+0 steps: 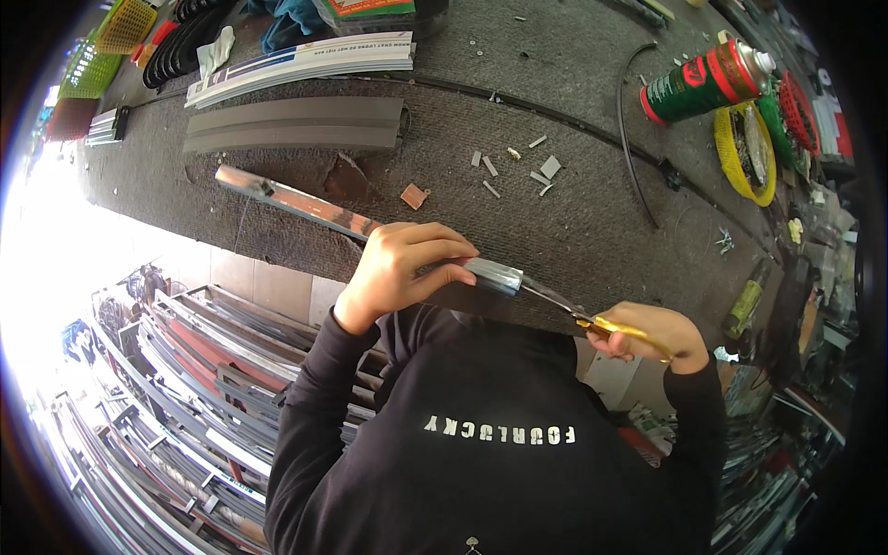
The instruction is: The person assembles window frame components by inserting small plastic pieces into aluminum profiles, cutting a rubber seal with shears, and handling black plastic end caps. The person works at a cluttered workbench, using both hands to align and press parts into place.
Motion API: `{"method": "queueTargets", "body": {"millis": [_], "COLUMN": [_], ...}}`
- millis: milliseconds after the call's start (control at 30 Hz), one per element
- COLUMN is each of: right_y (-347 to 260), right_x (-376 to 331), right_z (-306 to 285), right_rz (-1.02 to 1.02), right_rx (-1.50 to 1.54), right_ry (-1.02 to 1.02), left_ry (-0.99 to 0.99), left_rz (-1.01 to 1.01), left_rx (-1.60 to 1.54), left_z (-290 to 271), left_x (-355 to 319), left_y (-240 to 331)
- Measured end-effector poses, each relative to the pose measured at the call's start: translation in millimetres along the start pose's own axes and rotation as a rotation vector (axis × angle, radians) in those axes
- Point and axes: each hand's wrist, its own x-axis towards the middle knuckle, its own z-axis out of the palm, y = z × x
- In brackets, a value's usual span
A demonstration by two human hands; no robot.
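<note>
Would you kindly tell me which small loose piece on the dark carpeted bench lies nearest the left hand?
The orange-brown, roughly square piece, just beyond the left hand; the small pale-grey scraps lie farther off to the right.

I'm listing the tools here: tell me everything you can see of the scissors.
The scissors have yellow handles and slim, grey, metal-looking blades. The right grip holds the handles; the blades point left and forward, tips at the right end of the bar. Whether they enter it is unclear.

At the near bench edge (310,260), the left hand (400,268) partly hides the metal bar (319,211); the right hand (659,331), the scissors (610,325).
</note>
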Motion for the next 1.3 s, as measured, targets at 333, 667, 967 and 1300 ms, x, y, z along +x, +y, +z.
{"method": "queueTargets", "body": {"millis": [333,667,967,1300], "right_y": [-38,-34,-36,-71], "right_x": [20,17,23,109], "right_z": [-18,-10,80,146], "right_rz": [0.095,0.031,0.173,0.282], "right_rx": [-0.593,-0.578,-0.465,-0.201], "right_ry": [0.187,0.315,0.925,1.341], "left_ry": [-0.144,-0.123,0.213,0.147], "left_rz": [-0.1,-0.101,-0.153,0.007], "left_rx": [-0.043,-0.003,-0.029,-0.029], "left_z": [-2,-4,9,16], "left_x": [9,16,35,29], "left_y": [11,6,6,7]}}
